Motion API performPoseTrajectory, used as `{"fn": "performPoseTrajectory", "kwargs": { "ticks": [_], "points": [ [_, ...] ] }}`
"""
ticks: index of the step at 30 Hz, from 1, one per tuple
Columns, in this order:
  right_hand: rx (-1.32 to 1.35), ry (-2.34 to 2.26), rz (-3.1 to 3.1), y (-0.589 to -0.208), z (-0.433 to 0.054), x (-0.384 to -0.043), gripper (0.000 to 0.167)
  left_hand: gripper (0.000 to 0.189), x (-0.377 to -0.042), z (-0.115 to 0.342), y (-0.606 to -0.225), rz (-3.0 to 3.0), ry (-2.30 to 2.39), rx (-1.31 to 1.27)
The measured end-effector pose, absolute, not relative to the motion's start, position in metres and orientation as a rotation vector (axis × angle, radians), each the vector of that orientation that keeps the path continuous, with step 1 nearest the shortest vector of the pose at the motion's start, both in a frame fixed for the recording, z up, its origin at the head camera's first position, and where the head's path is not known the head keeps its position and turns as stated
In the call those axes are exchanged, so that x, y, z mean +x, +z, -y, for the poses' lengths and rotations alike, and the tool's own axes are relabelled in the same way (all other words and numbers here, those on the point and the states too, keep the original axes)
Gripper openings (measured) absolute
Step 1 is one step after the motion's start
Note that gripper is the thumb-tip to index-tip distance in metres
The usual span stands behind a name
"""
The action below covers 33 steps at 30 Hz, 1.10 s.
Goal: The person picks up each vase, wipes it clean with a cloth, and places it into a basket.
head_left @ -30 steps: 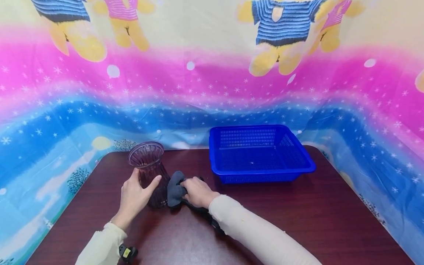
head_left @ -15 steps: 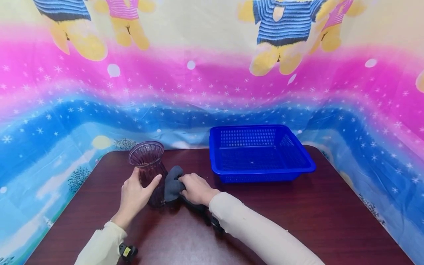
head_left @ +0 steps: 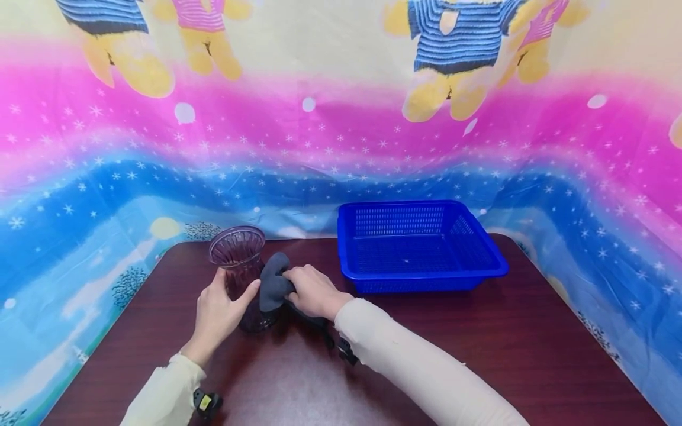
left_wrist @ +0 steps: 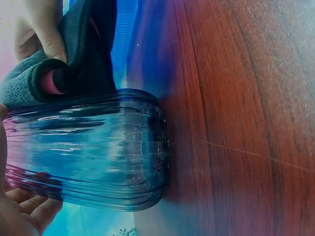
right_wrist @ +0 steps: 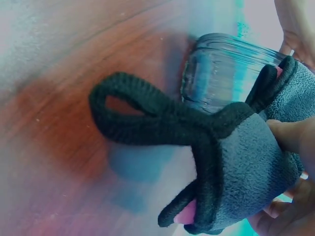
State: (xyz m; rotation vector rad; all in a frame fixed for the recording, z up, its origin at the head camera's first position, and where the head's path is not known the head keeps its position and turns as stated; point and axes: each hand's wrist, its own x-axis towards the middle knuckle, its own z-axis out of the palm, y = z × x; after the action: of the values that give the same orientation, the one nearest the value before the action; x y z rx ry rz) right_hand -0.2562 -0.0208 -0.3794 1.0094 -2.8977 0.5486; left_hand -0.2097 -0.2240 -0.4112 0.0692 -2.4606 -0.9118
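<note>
A purple-tinted ribbed glass vase (head_left: 237, 245) with a flared rim stands upright on the left part of the table. My left hand (head_left: 218, 313) grips its side, thumb on the near face and fingers around the left. Against the vase's right side lies a grey cloth (head_left: 274, 287) with black edging, bunched in my right hand (head_left: 313, 291), which pinches it. In the right wrist view a black hanging loop (right_wrist: 133, 110) sticks out from the cloth, and pink shows inside its folds. The left wrist view shows the cloth along the upper body of the vase (left_wrist: 98, 152).
A blue plastic basket (head_left: 426, 277) with slotted walls stands at the back right of the dark wooden table (head_left: 453, 343). A printed curtain (head_left: 298, 195) hangs right behind the table's far edge. Black wrist cameras are strapped at both sleeves.
My right hand has slid the cloth up along the right side of the vase, from near its base toward its middle. My left hand has kept its grip on the vase.
</note>
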Motion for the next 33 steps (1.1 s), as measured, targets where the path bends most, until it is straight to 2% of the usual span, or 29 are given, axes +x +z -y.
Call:
{"fn": "performPoseTrajectory", "kwargs": {
  "ticks": [13, 20, 28, 33],
  "points": [
    [1.028, 0.494, 2.841, -0.362, 0.024, -0.258, 0.014, 0.047, -0.212, 0.225, -0.412, 2.453, -0.874, 0.081],
    [1.015, 0.508, 2.861, -0.367, 0.024, -0.258, 0.024, 0.048, -0.212, 0.224, -0.412, 2.462, -0.881, 0.071],
    [1.006, 0.542, 2.877, -0.38, 0.022, -0.257, 0.017, 0.051, -0.211, 0.224, -0.411, 2.463, -0.919, 0.073],
    [0.985, 0.515, 2.907, -0.391, 0.021, -0.255, 0.019, 0.056, -0.21, 0.224, -0.411, 2.465, -0.936, 0.075]
  ]
}}
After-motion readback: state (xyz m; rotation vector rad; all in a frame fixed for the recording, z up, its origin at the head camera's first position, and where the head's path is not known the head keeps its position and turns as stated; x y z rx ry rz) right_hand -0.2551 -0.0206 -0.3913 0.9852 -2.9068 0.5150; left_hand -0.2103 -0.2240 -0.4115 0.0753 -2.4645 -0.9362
